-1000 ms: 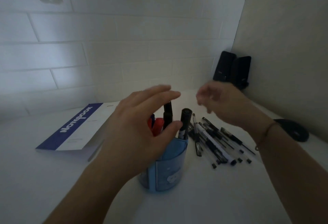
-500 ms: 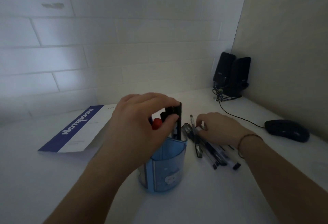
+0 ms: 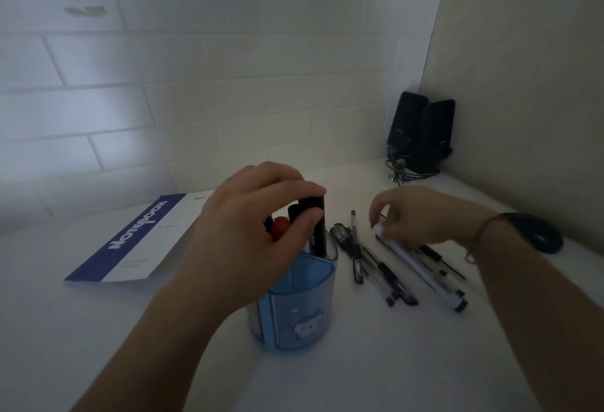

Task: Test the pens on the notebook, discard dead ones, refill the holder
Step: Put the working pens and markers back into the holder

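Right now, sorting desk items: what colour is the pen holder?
Light blue pen holder, head view.

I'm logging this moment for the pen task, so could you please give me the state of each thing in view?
notebook: closed, flat on the desk.
pen holder: upright, holding pens.
black marker: upright in the holder, gripped by the left hand.
loose pens: lying on the desk beside the holder.
white pen: lying on the desk, pinched at its end by the right hand.
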